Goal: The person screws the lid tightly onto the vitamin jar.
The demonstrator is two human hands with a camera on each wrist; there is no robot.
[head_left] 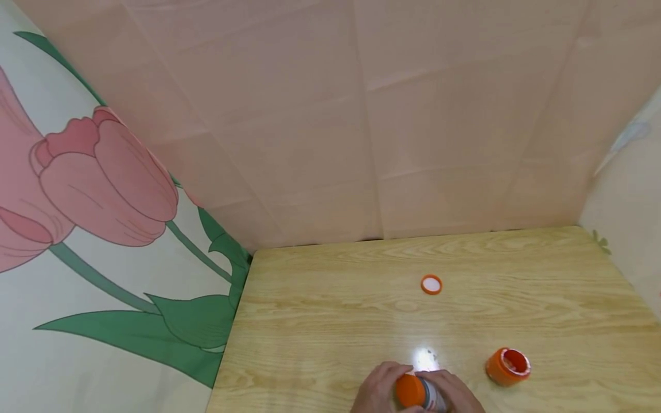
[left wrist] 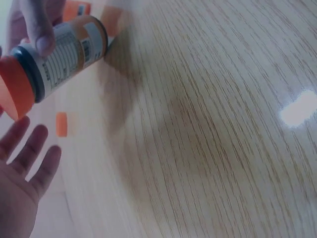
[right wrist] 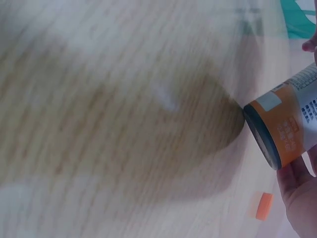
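- Your left hand pinches the orange cap; your right hand grips the tilted bottle, apparently as counterhold.
- Beyond your hands, the open orange jar and orange-rimmed lid sit apart on the surface, likely leaving working room.

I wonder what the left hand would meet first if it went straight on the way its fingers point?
The left hand would likely meet the orange cap of the bottle first; it seems to be touching that cap now, though depth is unclear.

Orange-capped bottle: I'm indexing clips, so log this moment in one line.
left hand: pinches orange cap | right hand: grips bottle | orange jar: open, on table | loose lid: flat on table
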